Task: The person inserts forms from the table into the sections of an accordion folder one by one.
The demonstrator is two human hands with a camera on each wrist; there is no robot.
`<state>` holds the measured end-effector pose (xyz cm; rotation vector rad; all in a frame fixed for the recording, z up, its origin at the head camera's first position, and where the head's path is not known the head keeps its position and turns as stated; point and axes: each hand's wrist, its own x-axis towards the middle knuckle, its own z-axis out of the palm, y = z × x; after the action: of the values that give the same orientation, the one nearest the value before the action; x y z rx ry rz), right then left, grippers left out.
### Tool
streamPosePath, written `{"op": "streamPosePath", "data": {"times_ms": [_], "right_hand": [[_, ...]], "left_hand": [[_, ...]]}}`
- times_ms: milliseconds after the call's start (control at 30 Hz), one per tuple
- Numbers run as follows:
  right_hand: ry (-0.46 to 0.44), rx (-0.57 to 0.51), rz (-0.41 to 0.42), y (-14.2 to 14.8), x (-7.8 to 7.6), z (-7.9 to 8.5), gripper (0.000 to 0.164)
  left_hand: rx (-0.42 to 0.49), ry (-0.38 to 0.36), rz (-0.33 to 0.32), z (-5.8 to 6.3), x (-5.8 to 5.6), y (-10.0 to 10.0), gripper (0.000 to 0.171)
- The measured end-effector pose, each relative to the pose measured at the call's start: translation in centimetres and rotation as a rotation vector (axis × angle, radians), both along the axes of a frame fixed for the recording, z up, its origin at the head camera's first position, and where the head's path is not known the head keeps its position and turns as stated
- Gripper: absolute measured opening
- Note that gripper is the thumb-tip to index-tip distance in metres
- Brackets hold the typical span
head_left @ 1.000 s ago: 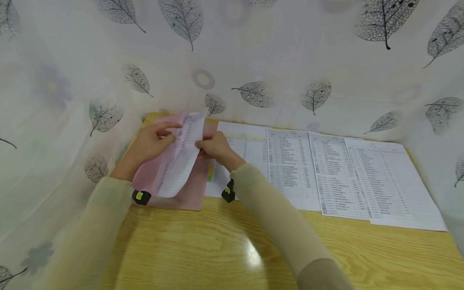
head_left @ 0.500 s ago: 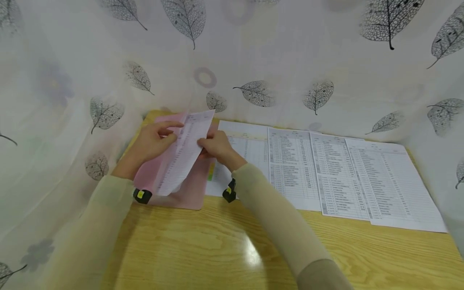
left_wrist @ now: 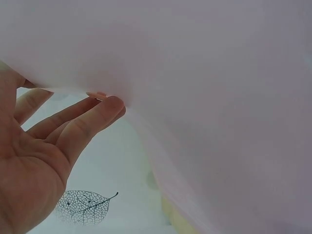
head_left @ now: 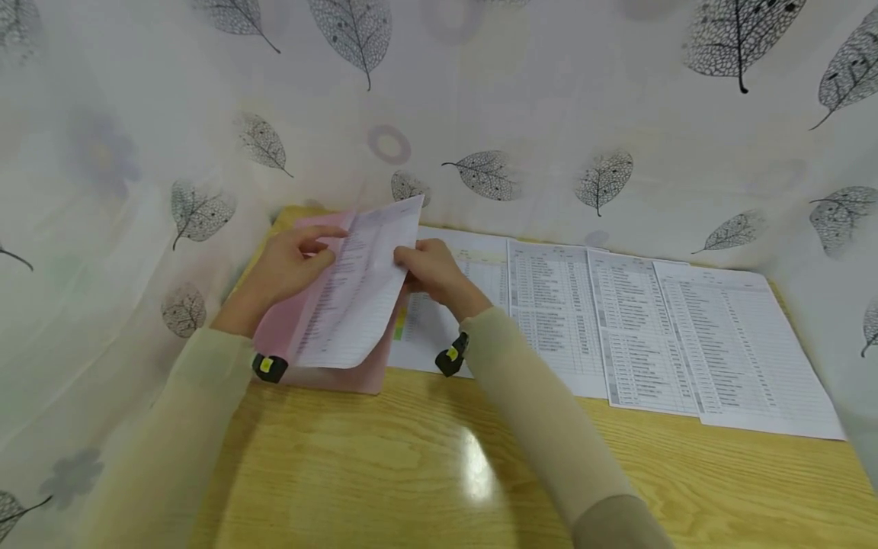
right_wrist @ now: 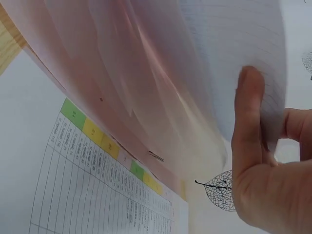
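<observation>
A pink translucent plastic folder (head_left: 277,328) lies at the left end of the table, its upper flap raised. My left hand (head_left: 284,263) pinches the flap's edge; in the left wrist view the flap (left_wrist: 219,97) spreads over most of the picture, with fingertips at its edge. Against the folder stands a white printed sheet (head_left: 363,297), tilted and bowed, its left part behind the pink plastic. My right hand (head_left: 439,271) pinches the sheet's right edge, thumb on the near face. In the right wrist view the thumb presses the sheet (right_wrist: 219,39) beside the open folder (right_wrist: 97,63).
Several printed sheets overlap in a row to the right: one with coloured cells (right_wrist: 92,129) beside the folder, then a grey-shaded table sheet (head_left: 555,320) and others up to the far right sheet (head_left: 748,343). A leaf-patterned cloth (head_left: 521,99) hangs behind the wooden table (head_left: 357,465).
My right hand has moved right and slightly up, drawing the sheet's right edge with it, so more of the sheet shows. The left hand stays almost in place at the flap.
</observation>
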<state>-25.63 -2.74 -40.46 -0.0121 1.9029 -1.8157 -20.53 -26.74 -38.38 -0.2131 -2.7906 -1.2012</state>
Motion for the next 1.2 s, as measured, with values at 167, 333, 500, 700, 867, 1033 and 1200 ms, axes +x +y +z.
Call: {"op": "streamPosePath", "data": {"times_ms": [167, 333, 500, 700, 867, 1033, 1200], "right_hand": [[0.084, -0.01, -0.117, 0.9, 0.1, 0.1, 0.036], [0.119, 0.048, -0.228, 1.6, 0.3, 0.4, 0.036], [0.122, 0.062, -0.218, 1.8, 0.1, 0.1, 0.035], [0.085, -0.008, -0.111, 0.9, -0.3, -0.5, 0.035], [0.055, -0.033, -0.044, -0.5, -0.3, -0.7, 0.035], [0.068, -0.008, 0.042, -2.1, -0.2, -0.8, 0.037], [0.115, 0.015, 0.056, -2.6, 0.1, -0.5, 0.038]], "left_hand": [[0.001, 0.002, 0.003, -0.2, -0.1, 0.1, 0.039], [-0.012, -0.005, -0.007, -0.1, -0.2, 0.0, 0.039], [-0.026, -0.015, -0.012, 0.2, -0.2, 0.0, 0.04], [-0.013, -0.009, -0.03, 0.0, -0.3, 0.1, 0.04], [-0.009, -0.002, -0.026, -0.1, -0.4, -0.1, 0.04], [-0.006, -0.013, -0.019, -0.1, -0.4, -0.2, 0.04], [-0.006, -0.01, -0.032, 0.0, -0.3, -0.3, 0.04]]}}
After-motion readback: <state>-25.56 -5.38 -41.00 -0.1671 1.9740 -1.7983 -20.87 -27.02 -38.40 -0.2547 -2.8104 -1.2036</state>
